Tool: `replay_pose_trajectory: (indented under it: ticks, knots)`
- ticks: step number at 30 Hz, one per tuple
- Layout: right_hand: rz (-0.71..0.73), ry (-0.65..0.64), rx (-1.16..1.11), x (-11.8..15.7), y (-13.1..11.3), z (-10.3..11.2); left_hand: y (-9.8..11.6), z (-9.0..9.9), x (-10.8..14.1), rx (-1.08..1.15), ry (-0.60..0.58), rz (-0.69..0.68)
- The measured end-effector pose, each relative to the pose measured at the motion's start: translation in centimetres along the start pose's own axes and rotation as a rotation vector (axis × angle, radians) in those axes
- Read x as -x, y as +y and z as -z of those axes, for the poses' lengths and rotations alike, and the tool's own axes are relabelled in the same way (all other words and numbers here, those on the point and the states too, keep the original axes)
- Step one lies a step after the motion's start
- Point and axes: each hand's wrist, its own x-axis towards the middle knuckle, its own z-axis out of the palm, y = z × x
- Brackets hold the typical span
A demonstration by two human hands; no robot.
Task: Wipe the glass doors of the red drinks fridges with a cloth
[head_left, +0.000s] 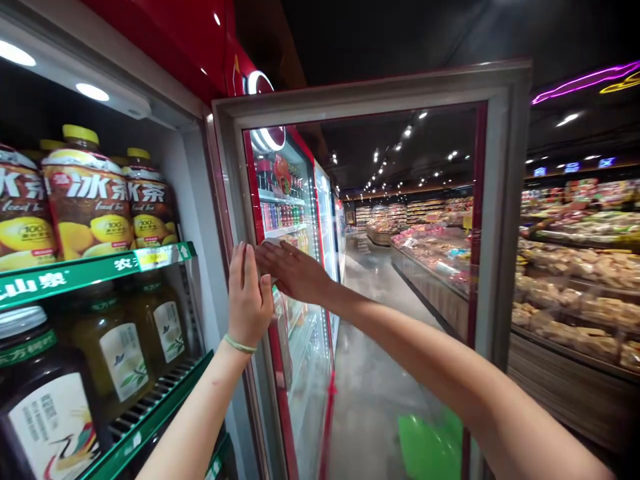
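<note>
A glass cooler door (pixel 500 220) stands swung out in front of me, its grey frame around a clear pane. My left hand (pixel 249 293), with a pale green band at the wrist, has its fingers stretched upward by the frame's hinge side. Just right of it, my right hand (pixel 297 270) reaches across with fingers extended, nearly flat by the pane's left edge. A small whitish patch shows near its fingertips; I cannot tell whether it is a thing or a reflection. Firm contact of either hand with the door cannot be made out.
At left, the cooler's upper shelf holds iced tea bottles (pixel 90 200) behind a green price strip (pixel 95 267). Dark labelled bottles (pixel 50 400) stand below. More lit drink coolers (pixel 285 200) line the aisle floor (pixel 360 347). Packaged goods fill a display counter (pixel 575 313) at right.
</note>
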Motion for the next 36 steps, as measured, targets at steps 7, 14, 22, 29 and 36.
replay_pose_trajectory:
  ticks: [7, 14, 22, 29, 36]
  knots:
    - [-0.439, 0.057, 0.263, 8.0, 11.6, 9.8, 1.8, -2.0, 1.2, -0.023, -0.07, -0.065]
    - [-0.97, 0.239, 0.383, 22.6, 16.9, 13.7, 3.0, -4.8, 4.0, -0.008, -0.153, -0.022]
    - [-0.87, 0.201, 0.219, 18.2, 1.2, -0.7, 2.8, -3.9, 7.8, 0.033, -0.205, 0.087]
    - [-0.265, -0.278, -0.077, 16.1, -14.2, -9.9, 2.4, -1.4, 10.4, 0.032, -0.214, 0.123]
    - [-0.232, -0.32, -0.139, 20.6, -11.1, -8.9, 2.6, -1.7, 11.5, 0.044, -0.288, 0.046]
